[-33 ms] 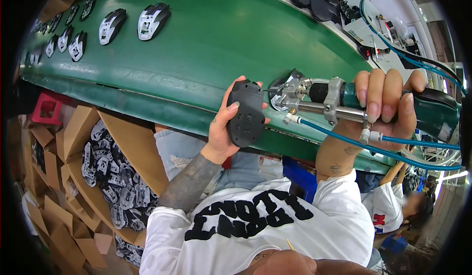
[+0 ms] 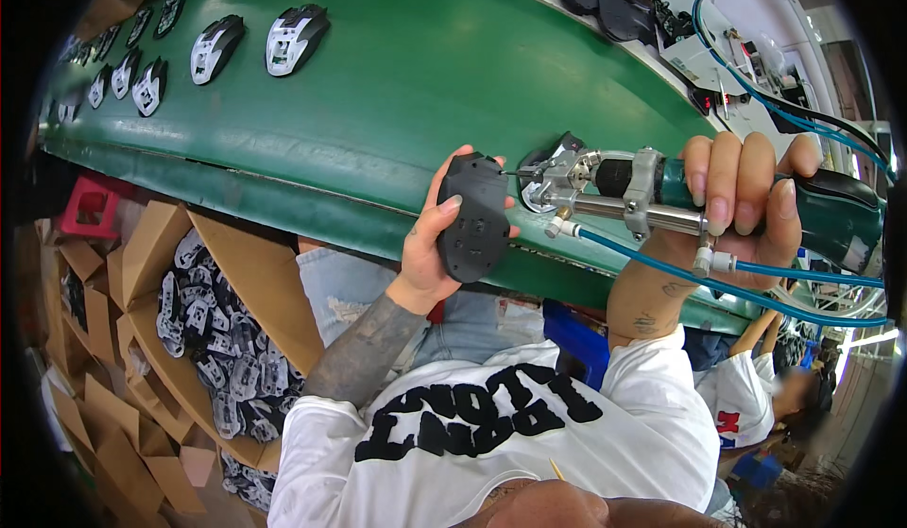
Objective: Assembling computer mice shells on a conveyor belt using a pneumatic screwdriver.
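My left hand (image 2: 430, 249) is closed round a black computer mouse (image 2: 472, 226), its flat underside with small holes turned up. In my right hand (image 2: 742, 193) is a green power screwdriver (image 2: 831, 216) with a metal screw-feeding head (image 2: 567, 183) and blue air hoses (image 2: 642, 259). Its thin bit reaches left to the upper right edge of the mouse; whether a screw sits at the tip is too small to tell. Behind the screwdriver head, a partly hidden black-and-white mouse (image 2: 567, 145) lies on the green belt.
Across the green conveyor belt (image 2: 406, 84), several part-built mice (image 2: 296, 42) lie at the left. A cardboard box (image 2: 255, 273) full of mouse shells (image 2: 227, 358) stands at lower left, near a red stool (image 2: 90, 207). Black parts (image 2: 624, 18) lie along the far edge. Another person (image 2: 746, 396) sits at right.
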The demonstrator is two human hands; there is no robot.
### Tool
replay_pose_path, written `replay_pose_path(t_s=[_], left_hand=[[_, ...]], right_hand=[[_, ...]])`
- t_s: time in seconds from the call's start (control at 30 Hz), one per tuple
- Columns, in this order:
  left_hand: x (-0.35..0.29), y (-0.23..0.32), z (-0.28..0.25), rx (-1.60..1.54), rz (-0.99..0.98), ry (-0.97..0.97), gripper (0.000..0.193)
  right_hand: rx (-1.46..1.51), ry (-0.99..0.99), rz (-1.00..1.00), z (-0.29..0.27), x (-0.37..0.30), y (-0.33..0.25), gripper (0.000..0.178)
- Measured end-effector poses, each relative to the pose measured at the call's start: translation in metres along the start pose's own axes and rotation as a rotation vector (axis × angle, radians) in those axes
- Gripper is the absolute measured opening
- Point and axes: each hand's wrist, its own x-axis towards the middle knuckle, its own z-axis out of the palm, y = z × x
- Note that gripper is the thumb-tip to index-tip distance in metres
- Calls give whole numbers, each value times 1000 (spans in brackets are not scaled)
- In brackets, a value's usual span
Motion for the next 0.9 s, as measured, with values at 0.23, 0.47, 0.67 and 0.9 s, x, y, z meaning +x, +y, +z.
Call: replay_pose_path(t_s=[0.23,0.47,0.67,0.9], left_hand=[[1,-1,0,-2,-3,36,61],[1,-3,2,-58,14,47,57],[2,-2,3,56,-28,80,57],[1,-4,5,92,-20,78,61]], right_hand=[[-58,15,-52,4,0,13,18],[37,46,-110,4,-1,-3,26],[155,25,-217,-3,-5,-26,24],[49,93,-129,8,-2,2,26]])
